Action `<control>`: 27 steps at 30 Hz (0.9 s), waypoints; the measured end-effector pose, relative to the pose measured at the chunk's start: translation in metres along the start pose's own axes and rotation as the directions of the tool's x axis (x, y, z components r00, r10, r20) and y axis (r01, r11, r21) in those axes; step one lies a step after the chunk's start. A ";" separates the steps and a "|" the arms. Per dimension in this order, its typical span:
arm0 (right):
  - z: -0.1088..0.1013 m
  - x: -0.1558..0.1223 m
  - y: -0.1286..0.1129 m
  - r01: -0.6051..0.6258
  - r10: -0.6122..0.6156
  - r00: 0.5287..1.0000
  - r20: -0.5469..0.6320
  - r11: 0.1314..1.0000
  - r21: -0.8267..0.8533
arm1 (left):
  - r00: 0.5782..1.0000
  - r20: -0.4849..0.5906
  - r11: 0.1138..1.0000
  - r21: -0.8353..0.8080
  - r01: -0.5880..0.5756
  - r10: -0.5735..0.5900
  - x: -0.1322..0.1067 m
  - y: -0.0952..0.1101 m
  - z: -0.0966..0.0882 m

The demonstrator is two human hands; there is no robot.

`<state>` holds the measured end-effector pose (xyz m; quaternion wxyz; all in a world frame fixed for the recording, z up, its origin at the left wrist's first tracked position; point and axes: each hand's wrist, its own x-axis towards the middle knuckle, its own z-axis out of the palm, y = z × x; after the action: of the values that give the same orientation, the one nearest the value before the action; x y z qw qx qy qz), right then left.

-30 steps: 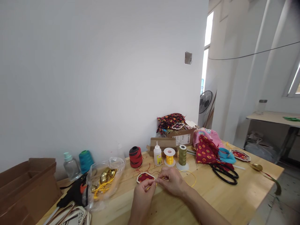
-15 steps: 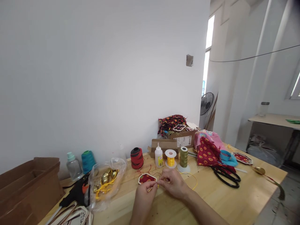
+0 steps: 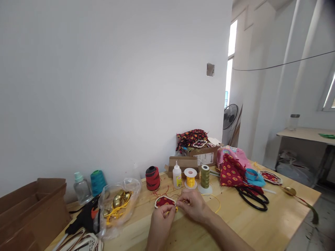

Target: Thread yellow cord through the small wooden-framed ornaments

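A small red cloth patch with a pale edge [image 3: 164, 201] is being held by both hands, low over a light wooden table [image 3: 235, 226]. The left hand [image 3: 162, 226] is being kept closed, and the patch's lower edge is being pinched by it. The right hand [image 3: 193, 207] is being kept in a tight pinch just to the right of the patch, and a thin yellow cord [image 3: 216, 204] seems to be gripped there, though the exact spot is being hidden by the fingers. Neither hand is being held open. The cord is being brought to the patch's lower edge, and this looks like the step in hand. The cord's end looks as if it needs to be kept snug against the edge, with the pinch not being let go. Behind the patch, a red thread spool [image 3: 153, 178], a white glue bottle [image 3: 177, 175], a gold thread spool [image 3: 190, 178] and a green thread spool [image 3: 205, 177] are being left standing. To the left of the patch, a clear plastic bag [image 3: 117, 205] of gold bells and a black glue gun [image 3: 85, 218] are being left lying. To the right of it, big black scissors [image 3: 252, 198] are being left beside a heap of red dotted cloth [image 3: 231, 172].
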<state>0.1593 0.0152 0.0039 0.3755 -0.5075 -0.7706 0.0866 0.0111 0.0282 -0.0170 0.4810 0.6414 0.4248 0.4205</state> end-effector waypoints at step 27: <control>0.001 0.000 0.001 -0.022 0.021 0.999 0.025 0.998 0.052 | 0.999 -0.032 0.998 0.060 -0.018 0.020 -0.003 0.004 0.000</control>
<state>0.1597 0.0160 0.0027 0.3783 -0.5047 -0.7671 0.1171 0.0104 0.0248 -0.0134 0.4505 0.6527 0.4388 0.4225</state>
